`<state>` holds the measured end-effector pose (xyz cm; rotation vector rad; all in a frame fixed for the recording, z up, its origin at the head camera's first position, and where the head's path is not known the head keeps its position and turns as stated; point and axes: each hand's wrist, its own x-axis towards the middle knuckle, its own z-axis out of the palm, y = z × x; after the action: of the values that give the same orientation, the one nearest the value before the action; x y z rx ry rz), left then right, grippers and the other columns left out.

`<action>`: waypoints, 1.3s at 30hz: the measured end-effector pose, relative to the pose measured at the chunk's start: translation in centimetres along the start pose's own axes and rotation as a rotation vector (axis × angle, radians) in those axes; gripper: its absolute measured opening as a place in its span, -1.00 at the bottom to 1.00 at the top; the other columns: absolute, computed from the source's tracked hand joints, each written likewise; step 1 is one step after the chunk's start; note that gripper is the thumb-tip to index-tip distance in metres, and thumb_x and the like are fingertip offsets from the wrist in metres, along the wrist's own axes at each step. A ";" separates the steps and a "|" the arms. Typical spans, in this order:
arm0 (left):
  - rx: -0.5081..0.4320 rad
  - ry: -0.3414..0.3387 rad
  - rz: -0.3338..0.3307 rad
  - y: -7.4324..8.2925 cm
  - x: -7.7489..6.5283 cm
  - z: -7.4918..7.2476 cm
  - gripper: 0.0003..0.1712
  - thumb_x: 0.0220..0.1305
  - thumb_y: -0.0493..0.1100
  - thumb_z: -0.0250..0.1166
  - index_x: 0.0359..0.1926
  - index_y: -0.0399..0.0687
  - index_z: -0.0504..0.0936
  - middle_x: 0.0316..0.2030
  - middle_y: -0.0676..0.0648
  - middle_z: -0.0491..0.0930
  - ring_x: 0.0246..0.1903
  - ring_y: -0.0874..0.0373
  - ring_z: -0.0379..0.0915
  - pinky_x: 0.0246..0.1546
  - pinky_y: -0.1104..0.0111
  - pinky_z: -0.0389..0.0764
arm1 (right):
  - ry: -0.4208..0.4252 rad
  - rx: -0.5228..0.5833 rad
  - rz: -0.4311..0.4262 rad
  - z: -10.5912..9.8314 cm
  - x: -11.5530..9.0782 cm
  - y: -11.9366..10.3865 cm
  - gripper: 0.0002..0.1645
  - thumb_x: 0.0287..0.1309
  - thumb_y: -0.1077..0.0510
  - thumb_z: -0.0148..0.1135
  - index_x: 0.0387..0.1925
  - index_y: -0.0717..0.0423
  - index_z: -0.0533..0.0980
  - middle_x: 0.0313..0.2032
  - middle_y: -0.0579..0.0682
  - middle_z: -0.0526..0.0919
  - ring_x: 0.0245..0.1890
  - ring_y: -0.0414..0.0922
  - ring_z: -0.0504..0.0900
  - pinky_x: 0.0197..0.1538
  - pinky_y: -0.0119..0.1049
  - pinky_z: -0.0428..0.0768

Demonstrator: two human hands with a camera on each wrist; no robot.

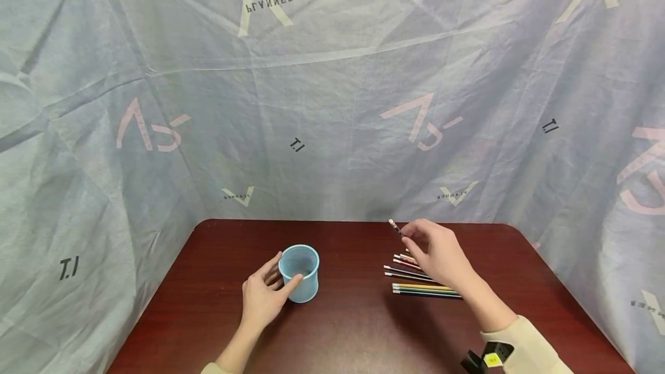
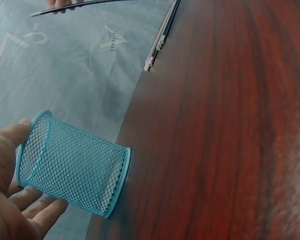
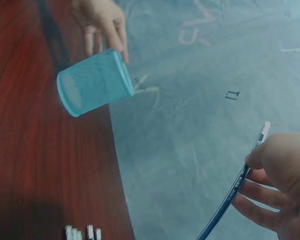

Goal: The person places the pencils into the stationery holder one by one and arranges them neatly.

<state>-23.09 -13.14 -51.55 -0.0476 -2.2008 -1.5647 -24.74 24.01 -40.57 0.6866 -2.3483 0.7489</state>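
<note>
My left hand (image 1: 264,299) grips a light blue mesh pencil cup (image 1: 305,288), thumb at the rim and fingers around its far side. The cup stands upright on the table, and I see nothing inside it in the head view. Above the table on the right, my right hand (image 1: 439,253) pinches a dark pencil (image 3: 229,197) between thumb and fingers. Its pale eraser end points up and away from the hand. Below this hand lie several pencils (image 1: 423,287) side by side, yellow, green, dark and reddish, their eraser ends toward the cup. The hand and forearm hide part of them.
The dark red wooden table (image 1: 343,333) has rounded far corners. A grey printed cloth (image 1: 332,131) hangs behind it and along both sides. On the right sleeve sits a black strapped device (image 1: 490,356) with a yellow label.
</note>
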 end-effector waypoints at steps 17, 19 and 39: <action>-0.044 -0.022 -0.010 0.1 0.2 -0.2 -0.16 0.03 -0.09 0.74 0.33 -0.21 0.65 0.06 -0.32 0.78 0.04 -0.22 0.79 -0.03 0.12 0.81 | 0.037 0.342 0.203 2.5 4.6 -2.4 -0.91 0.43 0.31 0.31 -0.09 0.15 0.60 -0.22 0.02 0.72 -0.16 -0.09 0.76 -0.14 -0.39 0.78; -0.051 -0.032 -0.012 0.2 0.2 -0.3 -0.16 0.04 -0.08 0.73 0.34 -0.21 0.64 0.07 -0.32 0.78 0.05 -0.22 0.79 -0.02 0.11 0.81 | 0.038 0.385 0.213 3.1 5.0 -2.8 -0.92 0.43 0.30 0.31 -0.09 0.17 0.59 -0.22 0.03 0.71 -0.16 -0.09 0.75 -0.15 -0.41 0.76; -0.031 -0.047 -0.047 0.3 0.1 -0.3 -0.16 0.05 -0.09 0.72 0.36 -0.15 0.64 0.08 -0.29 0.78 0.06 -0.20 0.78 -0.01 0.13 0.81 | 0.007 0.687 0.170 9.7 10.0 -7.8 -0.91 0.43 0.36 0.28 -0.10 0.29 0.54 -0.20 0.23 0.71 -0.19 0.06 0.77 -0.13 -0.25 0.84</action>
<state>-23.02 -13.33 -51.18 -0.0422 -2.2292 -1.6388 -30.48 9.40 -37.98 0.7516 -2.1414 1.6648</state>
